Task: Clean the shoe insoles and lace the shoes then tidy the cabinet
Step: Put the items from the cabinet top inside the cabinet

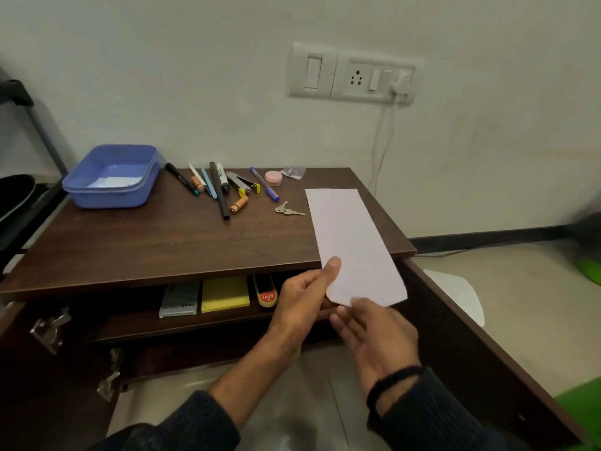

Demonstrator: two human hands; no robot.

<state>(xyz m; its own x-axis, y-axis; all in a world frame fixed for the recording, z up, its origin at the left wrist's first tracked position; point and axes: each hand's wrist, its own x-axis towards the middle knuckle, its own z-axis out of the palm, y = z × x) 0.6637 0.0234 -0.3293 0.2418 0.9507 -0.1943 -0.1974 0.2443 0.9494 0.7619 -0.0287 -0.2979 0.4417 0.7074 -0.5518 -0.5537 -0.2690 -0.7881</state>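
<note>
Head view: a person at an open dark-wood cabinet point(169, 245) holds a white paper point(353, 242) upright over its front right corner. The left hand point(305, 301) grasps the paper's lower edge, thumb pressed on its face and fingers curled behind. The right hand point(374, 333), at 5 o'clock from the left, lies released with fingers straight, its tips touching the paper's bottom edge. On the cabinet top, a blue tub point(112, 175) stands at 10 o'clock from the hands. Pens point(208, 182), batteries point(239, 205) and a stapler point(244, 185) are strewn at 11 o'clock, near the back edge. Keys point(287, 209) lie just left of the paper, with a pink jar point(273, 178) beyond them. On the shelf under the top sit a grey box point(180, 301), a yellow pad point(225, 294) and a polish tin point(266, 296), side by side. Both doors stand open. A wall socket point(354, 74) hangs at 12 o'clock.
</note>
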